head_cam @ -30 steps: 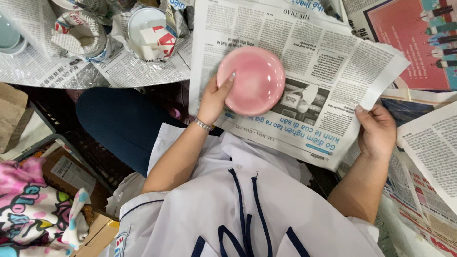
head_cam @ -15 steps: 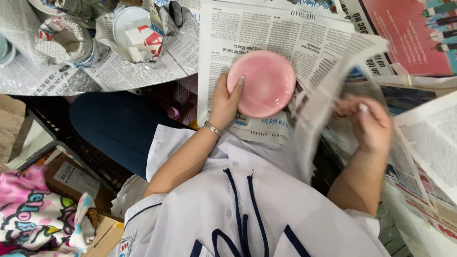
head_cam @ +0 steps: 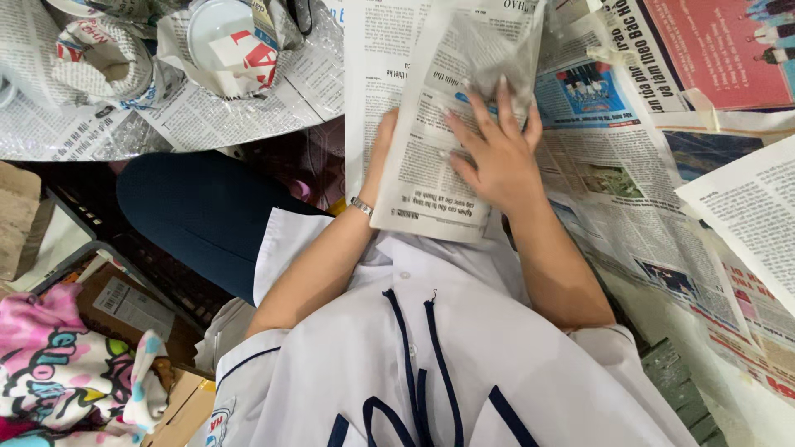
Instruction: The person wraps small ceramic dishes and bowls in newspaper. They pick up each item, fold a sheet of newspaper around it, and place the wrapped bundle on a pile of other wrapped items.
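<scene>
My right hand [head_cam: 495,153] flat on folded newspaper sheet [head_cam: 431,178], fingers spread, palm pressing, grip open. My left hand [head_cam: 379,149] mostly hidden under sheet's left edge; only heel and wrist with bracelet [head_cam: 361,206] show, grip state cannot tell. Sheet lies folded over on itself, in front of my chest, on more spread newspaper [head_cam: 613,165]. Whatever sits under fold hidden. Upper left: white bowl [head_cam: 217,25] half wrapped in crumpled paper. Red magazine page [head_cam: 712,50] upper right.
</scene>
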